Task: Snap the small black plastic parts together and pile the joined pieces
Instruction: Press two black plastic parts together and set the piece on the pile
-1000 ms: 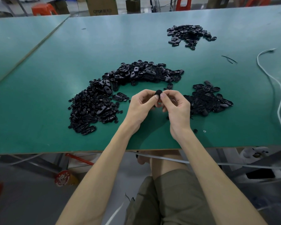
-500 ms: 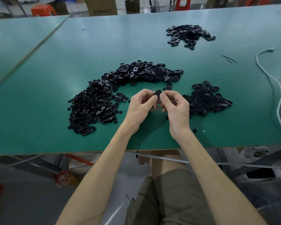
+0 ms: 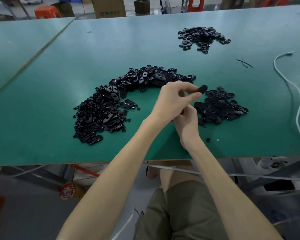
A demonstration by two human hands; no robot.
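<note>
The left hand [image 3: 173, 99] reaches across the right hand [image 3: 187, 122], its fingers pinching a small black oval plastic part [image 3: 202, 89] just above the near-right heap of black pieces [image 3: 220, 108] on the green desk [image 3: 59, 80]. The right hand's fingers are hidden under the left wrist, so their state cannot be told. A large crescent heap of loose black parts [image 3: 111, 108] lies to the left

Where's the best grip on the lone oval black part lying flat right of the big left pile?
Likely a top-down pinch across the narrow width of the oval black part, closing on its two long edges. It lies flat on the green mat, long axis roughly left-right, so no side gives purchase underneath; the pile crowds its left.
</note>
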